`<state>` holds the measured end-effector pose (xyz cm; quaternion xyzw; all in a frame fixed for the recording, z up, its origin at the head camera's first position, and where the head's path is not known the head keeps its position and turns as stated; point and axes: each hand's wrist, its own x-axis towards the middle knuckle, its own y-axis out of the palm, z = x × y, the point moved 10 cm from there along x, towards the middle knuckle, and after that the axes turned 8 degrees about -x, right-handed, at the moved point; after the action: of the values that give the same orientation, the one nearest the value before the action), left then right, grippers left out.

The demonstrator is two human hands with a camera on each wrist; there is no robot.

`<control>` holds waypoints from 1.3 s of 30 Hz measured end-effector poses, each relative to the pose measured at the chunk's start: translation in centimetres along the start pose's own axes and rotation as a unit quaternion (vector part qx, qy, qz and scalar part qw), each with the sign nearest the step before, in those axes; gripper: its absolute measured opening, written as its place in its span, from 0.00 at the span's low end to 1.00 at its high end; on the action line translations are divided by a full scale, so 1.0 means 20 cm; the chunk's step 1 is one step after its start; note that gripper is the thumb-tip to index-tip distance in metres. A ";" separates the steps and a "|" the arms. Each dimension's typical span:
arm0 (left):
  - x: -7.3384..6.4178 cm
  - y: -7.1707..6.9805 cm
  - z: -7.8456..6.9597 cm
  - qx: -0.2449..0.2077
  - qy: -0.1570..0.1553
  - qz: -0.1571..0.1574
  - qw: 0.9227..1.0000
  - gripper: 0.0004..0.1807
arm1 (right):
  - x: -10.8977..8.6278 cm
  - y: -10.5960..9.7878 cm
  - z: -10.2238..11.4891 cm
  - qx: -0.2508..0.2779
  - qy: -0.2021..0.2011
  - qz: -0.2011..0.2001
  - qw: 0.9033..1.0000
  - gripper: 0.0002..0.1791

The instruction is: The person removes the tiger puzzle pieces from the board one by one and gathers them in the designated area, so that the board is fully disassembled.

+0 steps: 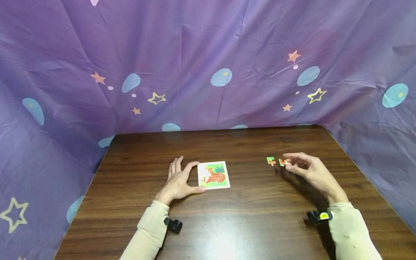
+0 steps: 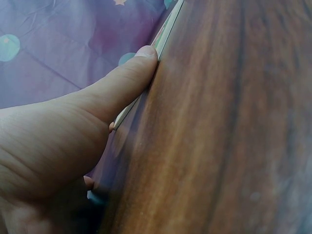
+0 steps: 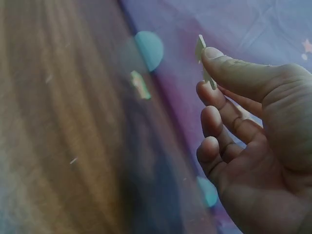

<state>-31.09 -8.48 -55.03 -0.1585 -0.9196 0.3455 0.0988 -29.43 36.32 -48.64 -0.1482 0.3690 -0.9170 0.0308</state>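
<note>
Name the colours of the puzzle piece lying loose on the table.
Loose puzzle piece: mainly green and orange, some white; best in the head view.

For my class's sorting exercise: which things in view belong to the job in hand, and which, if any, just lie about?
Job in hand:
- puzzle board, touched by left hand
- puzzle piece, pinched by right hand
- loose piece between them

Only surroundings:
- table
- patterned cloth
- wrist cameras

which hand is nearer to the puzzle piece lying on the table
Right. The right hand is just right of that puzzle piece, pinching another piece; the left hand is farther off to its left, at the puzzle board.
</note>
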 end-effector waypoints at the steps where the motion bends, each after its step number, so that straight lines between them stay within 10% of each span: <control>1: 0.00 0.00 0.00 0.000 -0.001 0.000 1.000 0.57 | 0.00 0.01 0.00 -0.005 -0.009 0.002 1.000 0.23; 39: 0.02 -0.01 0.02 0.004 -0.017 0.009 1.000 0.59 | 0.02 0.19 -0.07 -0.062 -0.035 0.006 0.997 0.25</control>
<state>-31.68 -8.77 -55.16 -0.1607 -0.9185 0.3522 0.0808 -30.41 34.38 -52.16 -0.1797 0.4247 -0.8864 0.0401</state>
